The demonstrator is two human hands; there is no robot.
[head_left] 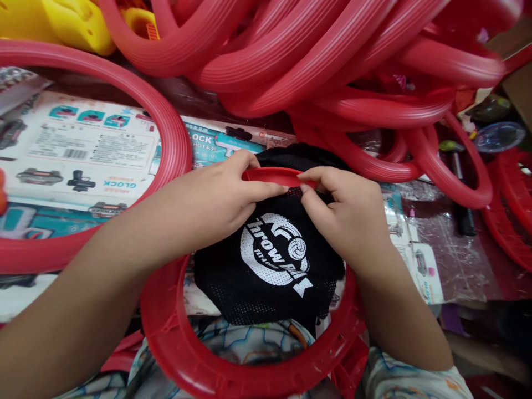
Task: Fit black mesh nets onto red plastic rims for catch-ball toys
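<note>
A red plastic ring [233, 372] lies in front of me, its near arc by my lap. Black mesh netting [266, 277] with a white round "throw" logo [276, 252] hangs inside it. My left hand [216, 202] pinches the ring's far rim [272, 176] and the mesh edge, fingers closed. My right hand [344, 213] grips the same rim and mesh from the right, fingertips pressed against the netting. Both hands meet at the top of the ring.
A heap of red rings [332, 61] fills the back. Another red ring [174, 138] lies at left over printed toy-gun boxes [83, 149]. Yellow plastic parts [70, 22] sit at the top left. A hammer [457, 183] and red baskets [511, 210] are at right.
</note>
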